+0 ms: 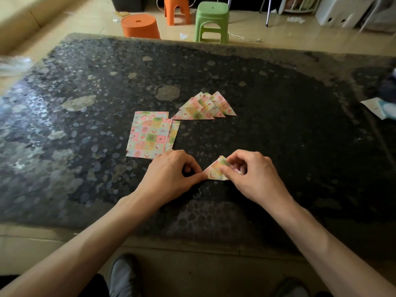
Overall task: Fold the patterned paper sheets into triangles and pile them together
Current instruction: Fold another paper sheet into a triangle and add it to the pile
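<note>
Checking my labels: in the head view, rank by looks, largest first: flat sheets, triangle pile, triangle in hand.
1. flat sheets
2. triangle pile
3. triangle in hand, smallest though nearest the camera and partly hidden

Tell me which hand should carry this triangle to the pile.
Right, probably: right hand pinches the triangle at its middle, pile straight ahead; left hand only holds its corner, beside the flat sheets.

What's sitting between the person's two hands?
In the head view, a patterned paper triangle lies between the left hand and right hand, both pinching it.
</note>
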Available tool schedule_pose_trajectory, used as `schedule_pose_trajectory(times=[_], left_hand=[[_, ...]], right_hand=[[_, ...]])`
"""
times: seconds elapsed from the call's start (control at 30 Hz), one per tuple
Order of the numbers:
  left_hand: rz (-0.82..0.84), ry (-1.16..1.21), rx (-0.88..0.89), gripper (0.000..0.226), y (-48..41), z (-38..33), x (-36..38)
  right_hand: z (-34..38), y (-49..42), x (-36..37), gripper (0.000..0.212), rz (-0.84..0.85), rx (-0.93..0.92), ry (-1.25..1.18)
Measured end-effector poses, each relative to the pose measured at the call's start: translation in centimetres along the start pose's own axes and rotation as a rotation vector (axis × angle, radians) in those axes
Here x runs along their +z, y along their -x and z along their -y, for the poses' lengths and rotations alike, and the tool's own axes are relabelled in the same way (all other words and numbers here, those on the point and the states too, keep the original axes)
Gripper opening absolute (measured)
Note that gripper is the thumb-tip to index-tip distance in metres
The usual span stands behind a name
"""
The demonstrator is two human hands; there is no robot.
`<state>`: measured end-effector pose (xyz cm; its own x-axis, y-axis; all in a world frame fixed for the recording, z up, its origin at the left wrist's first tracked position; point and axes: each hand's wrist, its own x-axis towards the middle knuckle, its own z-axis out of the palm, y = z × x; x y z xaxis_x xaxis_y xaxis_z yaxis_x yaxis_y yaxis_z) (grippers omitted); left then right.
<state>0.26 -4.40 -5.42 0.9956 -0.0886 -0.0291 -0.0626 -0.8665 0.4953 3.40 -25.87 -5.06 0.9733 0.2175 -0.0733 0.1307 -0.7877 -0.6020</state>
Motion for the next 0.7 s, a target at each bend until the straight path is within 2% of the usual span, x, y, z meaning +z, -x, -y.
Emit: schedule_pose_trajectory(times=[0.23, 0.4, 0.53, 0.7], left_hand=[[0.017, -0.054, -0.044, 0.021, 0.07, -0.55, -0.25], [0.035, -0.055, -0.082, 0.022, -0.02, -0.84, -0.40], [0.014, -0.082, -0.068, 0.026, 0.10, -0.91, -0.19], [-0.029, -0.108, -0.058, 0.027, 0.28, -0.90, 0.22]], right_hand=[[0.37, 0.06, 0.19, 0.015, -0.022, 0.034, -0.012], [0.62, 0.26, 0.20, 0.024, -0.013, 0.025, -0.038], [0.68, 0.32, 0.32, 0.009, -0.022, 0.020, -0.015], [0.64, 0.34, 0.23, 0.009, -0.029, 0.035, -0.025]])
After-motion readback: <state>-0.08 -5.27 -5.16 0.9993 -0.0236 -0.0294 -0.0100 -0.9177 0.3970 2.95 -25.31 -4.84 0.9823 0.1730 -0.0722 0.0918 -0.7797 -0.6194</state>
